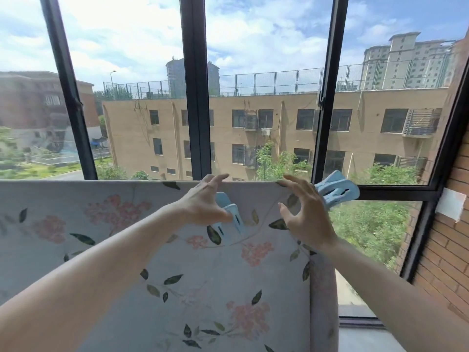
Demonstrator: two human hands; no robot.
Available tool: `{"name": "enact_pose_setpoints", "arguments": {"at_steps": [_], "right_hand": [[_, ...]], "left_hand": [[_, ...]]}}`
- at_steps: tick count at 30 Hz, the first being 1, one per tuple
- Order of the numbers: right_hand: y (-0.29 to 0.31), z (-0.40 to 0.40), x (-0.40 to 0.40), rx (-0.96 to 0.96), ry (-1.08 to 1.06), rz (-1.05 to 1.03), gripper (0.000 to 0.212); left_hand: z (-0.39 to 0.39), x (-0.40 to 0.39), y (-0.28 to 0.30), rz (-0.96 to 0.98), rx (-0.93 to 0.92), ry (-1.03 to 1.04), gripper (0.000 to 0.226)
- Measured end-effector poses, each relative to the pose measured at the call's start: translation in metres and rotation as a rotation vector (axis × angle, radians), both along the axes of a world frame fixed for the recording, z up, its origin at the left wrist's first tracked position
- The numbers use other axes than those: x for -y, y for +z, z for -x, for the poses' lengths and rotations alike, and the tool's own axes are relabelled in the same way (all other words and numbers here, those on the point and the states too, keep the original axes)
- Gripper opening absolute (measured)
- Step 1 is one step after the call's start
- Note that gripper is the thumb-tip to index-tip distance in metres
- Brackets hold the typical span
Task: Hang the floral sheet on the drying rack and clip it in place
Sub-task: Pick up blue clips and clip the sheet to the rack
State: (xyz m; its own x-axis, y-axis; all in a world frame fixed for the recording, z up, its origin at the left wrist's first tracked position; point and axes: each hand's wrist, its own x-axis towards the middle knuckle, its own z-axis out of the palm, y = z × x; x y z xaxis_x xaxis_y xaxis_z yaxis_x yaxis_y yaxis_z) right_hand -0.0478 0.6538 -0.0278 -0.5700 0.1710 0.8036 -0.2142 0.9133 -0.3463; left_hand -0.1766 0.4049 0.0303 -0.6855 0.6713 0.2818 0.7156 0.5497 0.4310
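Note:
The floral sheet (pixel 157 250), pale with pink flowers and dark leaves, hangs over a rail hidden under its top fold, in front of the window. My left hand (pixel 203 207) rests its fingertips on the sheet's top edge and pins a light blue clip (pixel 229 219) under palm and thumb. My right hand (pixel 304 214) is near the sheet's upper right corner, thumb and forefingers spread at the top edge. A second light blue clip (pixel 338 190) sticks out behind it, seemingly held by the hidden outer fingers. No clip is seen fastened on the sheet.
Dark window frames (pixel 196 97) stand just behind the sheet, with buildings and trees outside. A brick wall (pixel 446 250) with a white patch (pixel 450 204) closes the right side. The sheet's right edge (pixel 323 301) hangs down beside the window sill.

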Motion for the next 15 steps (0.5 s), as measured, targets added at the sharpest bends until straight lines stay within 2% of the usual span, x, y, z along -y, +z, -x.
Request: {"name": "enact_pose_setpoints", "arguments": {"at_steps": [6,11,15], "right_hand": [[-0.016,0.043,0.086,0.152,0.148,0.038,0.058],[-0.016,0.089,0.193,0.212,0.281,0.017,0.058],[-0.015,0.122,0.276,0.25,0.359,0.006,0.058]], "left_hand": [[0.018,0.108,-0.013,-0.091,-0.006,0.16,0.073],[0.038,0.233,-0.018,-0.023,-0.036,0.31,0.077],[0.051,0.328,-0.021,-0.049,-0.016,0.447,0.076]]}}
